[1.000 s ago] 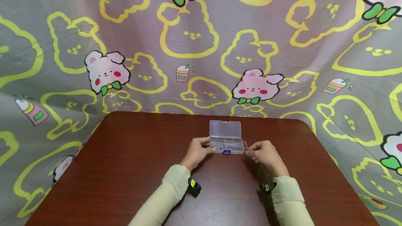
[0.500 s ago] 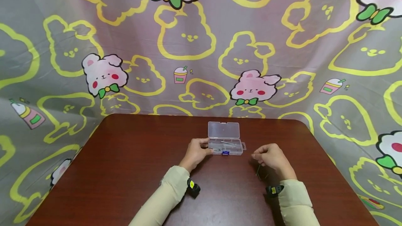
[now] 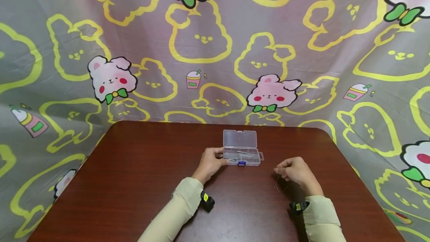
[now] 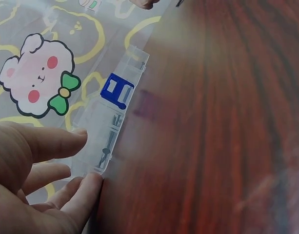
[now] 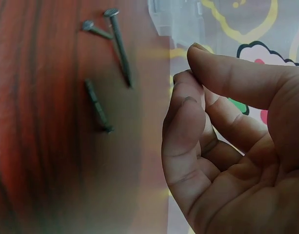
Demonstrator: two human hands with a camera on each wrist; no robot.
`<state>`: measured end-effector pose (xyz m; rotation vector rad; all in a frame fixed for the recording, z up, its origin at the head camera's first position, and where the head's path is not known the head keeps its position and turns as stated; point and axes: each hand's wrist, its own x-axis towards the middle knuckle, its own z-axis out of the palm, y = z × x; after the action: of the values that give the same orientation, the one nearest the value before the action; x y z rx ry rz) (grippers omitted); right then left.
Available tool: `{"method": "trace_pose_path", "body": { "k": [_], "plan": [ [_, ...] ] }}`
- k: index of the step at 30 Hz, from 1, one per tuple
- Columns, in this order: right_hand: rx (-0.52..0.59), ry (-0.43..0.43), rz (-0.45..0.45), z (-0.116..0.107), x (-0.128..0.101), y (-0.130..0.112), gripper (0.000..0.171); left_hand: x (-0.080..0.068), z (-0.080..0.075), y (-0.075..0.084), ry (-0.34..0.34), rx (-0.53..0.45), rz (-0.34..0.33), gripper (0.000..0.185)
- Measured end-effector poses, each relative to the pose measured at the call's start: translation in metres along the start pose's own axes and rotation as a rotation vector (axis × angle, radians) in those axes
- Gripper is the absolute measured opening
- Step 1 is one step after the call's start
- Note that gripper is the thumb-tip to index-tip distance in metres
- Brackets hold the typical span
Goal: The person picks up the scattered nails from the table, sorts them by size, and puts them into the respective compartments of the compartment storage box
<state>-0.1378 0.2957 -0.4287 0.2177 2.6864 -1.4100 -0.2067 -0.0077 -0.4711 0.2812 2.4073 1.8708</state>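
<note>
In the head view a clear plastic box with its lid raised stands near the table's far side. Several nails lie in its compartments, and a blue latch sits on its front. My left hand holds the box at its left end, thumb at the front and fingers behind. To the right of the box, my right hand hovers with loosely bent fingers; nothing shows between thumb and fingertips. Close to it, 3 loose nails lie on the table in the right wrist view.
The box rests on a dark red-brown wooden table with rounded far corners. A patterned cloth hangs behind the table and along its sides. The box's hanging tab sticks out on its right.
My right hand has left the right end of the box and moved right and nearer, over beside the loose nails. My left hand keeps its hold on the box.
</note>
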Motion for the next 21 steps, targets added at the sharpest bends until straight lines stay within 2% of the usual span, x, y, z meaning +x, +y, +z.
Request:
{"method": "trace_pose_path", "body": {
  "k": [15, 21],
  "plan": [
    [-0.044, -0.009, 0.034, -0.002, -0.003, 0.009, 0.013, -0.002, 0.000, -0.001, 0.000, -0.027, 0.006, 0.056],
    [-0.088, -0.025, 0.045, 0.000, -0.006, 0.011, 0.021, -0.003, 0.001, -0.001, 0.009, -0.039, 0.003, 0.055]
  ]
}}
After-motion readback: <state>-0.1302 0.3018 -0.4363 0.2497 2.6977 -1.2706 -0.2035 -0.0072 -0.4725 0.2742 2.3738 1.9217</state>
